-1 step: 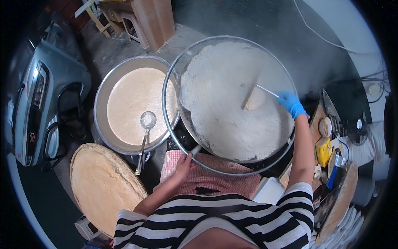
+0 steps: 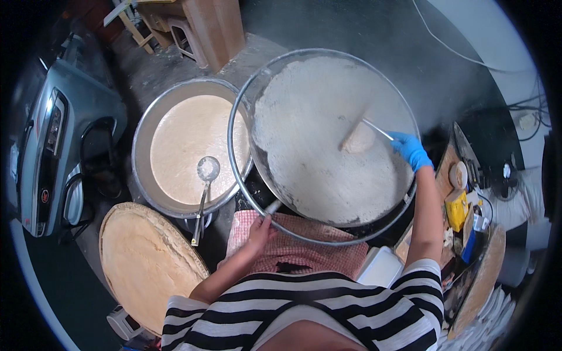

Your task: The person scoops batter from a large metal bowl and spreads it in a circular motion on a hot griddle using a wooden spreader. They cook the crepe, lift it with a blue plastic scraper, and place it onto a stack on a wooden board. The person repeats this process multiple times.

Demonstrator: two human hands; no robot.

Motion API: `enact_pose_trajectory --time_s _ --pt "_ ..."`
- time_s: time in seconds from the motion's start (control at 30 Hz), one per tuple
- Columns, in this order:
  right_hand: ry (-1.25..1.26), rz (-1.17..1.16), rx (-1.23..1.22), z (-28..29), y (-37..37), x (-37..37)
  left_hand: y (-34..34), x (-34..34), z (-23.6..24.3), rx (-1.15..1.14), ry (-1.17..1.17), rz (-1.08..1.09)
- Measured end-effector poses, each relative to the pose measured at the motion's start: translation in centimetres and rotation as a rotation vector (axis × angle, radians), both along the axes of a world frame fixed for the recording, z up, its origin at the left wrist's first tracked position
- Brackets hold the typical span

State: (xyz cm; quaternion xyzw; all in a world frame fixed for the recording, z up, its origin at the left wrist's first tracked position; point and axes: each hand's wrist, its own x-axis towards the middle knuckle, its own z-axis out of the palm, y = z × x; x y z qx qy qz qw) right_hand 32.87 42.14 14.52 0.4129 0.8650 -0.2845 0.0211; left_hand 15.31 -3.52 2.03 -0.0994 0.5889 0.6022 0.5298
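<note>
My left hand [image 2: 259,233] is closed on the metal hoop [image 2: 232,140] around a large round griddle [image 2: 304,175], where a short handle meets it. A thin, pale, mottled layer covers the griddle, with steam above it. My right hand [image 2: 410,149], in a blue glove, is closed on the metal handle of a spreader [image 2: 358,139], whose pale head is on the surface right of the middle. Left of the griddle stands a steel pot [image 2: 146,146] of creamy batter [image 2: 181,134], with a ladle [image 2: 208,168] in it. A pink checked cloth [image 2: 316,254] lies below the hoop.
A large stack of thin pale rounds [image 2: 140,257] lies at lower left. A grey appliance [image 2: 64,146] stands at left, a wooden cabinet [image 2: 211,29] behind. A cluttered shelf with yellow packets [image 2: 455,210] and cables is at right. A white tray [image 2: 379,269] sits near my waist.
The spreader's head has shifted a little up and to the left, its angle slightly changed, and my right hand has moved slightly with it. My left hand stays on the hoop.
</note>
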Motion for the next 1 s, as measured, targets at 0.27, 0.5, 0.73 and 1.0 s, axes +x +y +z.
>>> enact_pose_trajectory --time_s 0.27,0.5,0.73,1.0 --pt "0.124 -0.297 -0.029 -0.5 -19.2 5.9 0.3 3.7 -1.1 0.049 -0.134 -0.148" --pt "0.086 -0.368 -0.232 1.3 -30.1 5.1 0.8 -1.2 -2.3 0.044 0.204 -0.112" --pt "0.49 -0.334 -0.273 0.8 -26.8 4.7 2.0 -7.4 -3.0 -0.002 0.29 0.194" --pt "0.102 -0.022 -0.405 -0.7 -10.9 4.4 0.3 4.1 -2.7 -0.016 0.291 -0.3"
